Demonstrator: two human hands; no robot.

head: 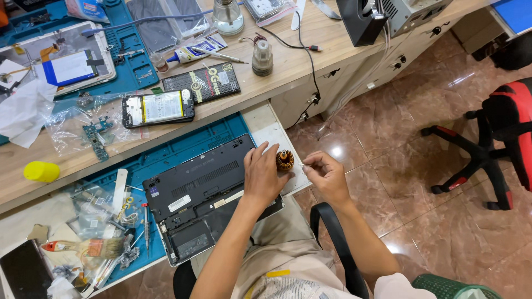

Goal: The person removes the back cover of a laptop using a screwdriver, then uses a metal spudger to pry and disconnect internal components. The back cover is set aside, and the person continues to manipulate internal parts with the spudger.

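Note:
My left hand (261,174) rests on the edge of an upturned black laptop (199,194) and grips a small round motor part with copper windings (285,160) between its fingertips. My right hand (327,176) is just to the right of it, fingers pinched on a thin metal pin or wire whose tip points at the copper part. The laptop lies on a blue work mat (166,158) on a pull-out shelf, with its bottom cover partly open near the front.
The wooden desk (277,77) behind holds an opened phone (158,108), a disassembled tablet (61,66), a glue tube, a glass bottle (228,16) and cables. Screwdrivers, a brush (83,247) and plastic bags lie left of the laptop. A red-black office chair (499,138) stands on the tiled floor.

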